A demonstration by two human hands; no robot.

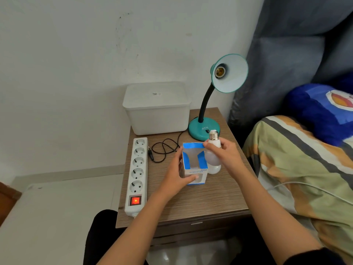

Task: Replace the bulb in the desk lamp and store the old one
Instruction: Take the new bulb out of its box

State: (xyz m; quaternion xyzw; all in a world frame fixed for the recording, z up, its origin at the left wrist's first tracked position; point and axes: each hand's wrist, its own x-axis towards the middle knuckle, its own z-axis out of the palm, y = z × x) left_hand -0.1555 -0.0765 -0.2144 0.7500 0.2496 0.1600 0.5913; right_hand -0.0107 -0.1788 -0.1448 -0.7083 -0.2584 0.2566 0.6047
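Observation:
A teal desk lamp [203,129] stands at the back right of the wooden nightstand [210,199]; its shade [232,77] faces me and the socket [219,71] holds no bulb. My right hand [226,153] grips a white bulb [212,156] by its neck, screw base up, just right of an open blue-and-white carton [193,165]. A second white bulb [214,169] seems to stand on the tabletop right under it. My left hand [180,173] holds the carton by its left side and front.
A white lidded plastic box [156,108] sits at the back left. A white power strip [136,175] with a lit red switch lies along the left edge. The lamp's black cord and plug [162,148] lie loose beside it. A bed [305,169] borders the right side.

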